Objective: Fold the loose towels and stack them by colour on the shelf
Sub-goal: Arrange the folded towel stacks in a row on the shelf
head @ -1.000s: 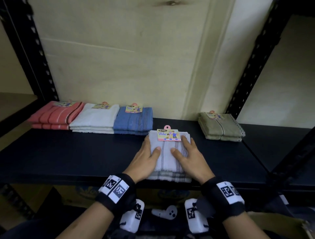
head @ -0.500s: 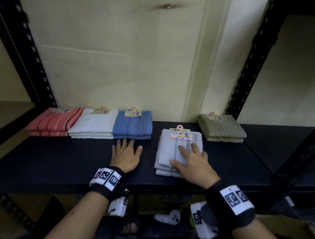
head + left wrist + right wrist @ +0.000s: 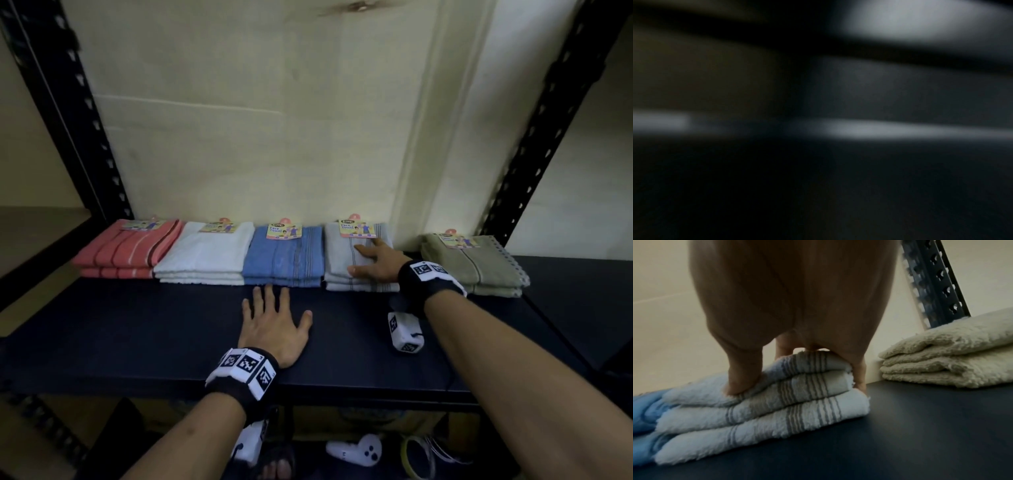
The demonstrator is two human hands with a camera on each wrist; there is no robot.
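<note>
1. The shelf [image 3: 137, 329] is a dark board in a black slotted rack, and it holds five folded towel stacks in a row along the back wall, from 9 o'clock round to 3 o'clock.
2. At the 9 o'clock end lies the pink stack [image 3: 126, 251], with dark and pale stripes and a paper label on top.
3. Just beside it sits the white stack [image 3: 205, 255], and touching that on its 3 o'clock side, the blue stack [image 3: 284, 257]. Each carries a label at its back edge.
4. The grey stack [image 3: 342, 253] stands at about 12 o'clock, pressed against the blue one. From the right wrist view it shows three folded layers with thin stripes, lying flat on the board.
5. The olive stack [image 3: 479, 263] lies apart toward 3 o'clock, a strip of bare board between it and the grey one.
6. The right hand [image 3: 376, 262] lies on top of the grey stack; its thumb presses down over the front edge and a finger runs down the 3 o'clock side to the board, so it is clasping the stack.
7. The left hand [image 3: 274, 325] lies flat, palm down on the bare board at 6 o'clock of the blue stack, fingers straight and spread, grasping nothing; fingertips are just short of the blue towels.
8. The left wrist view is dark and blurred; nothing can be made out there.
9. Below the shelf, a white controller [image 3: 356, 450] lies low down.
</note>
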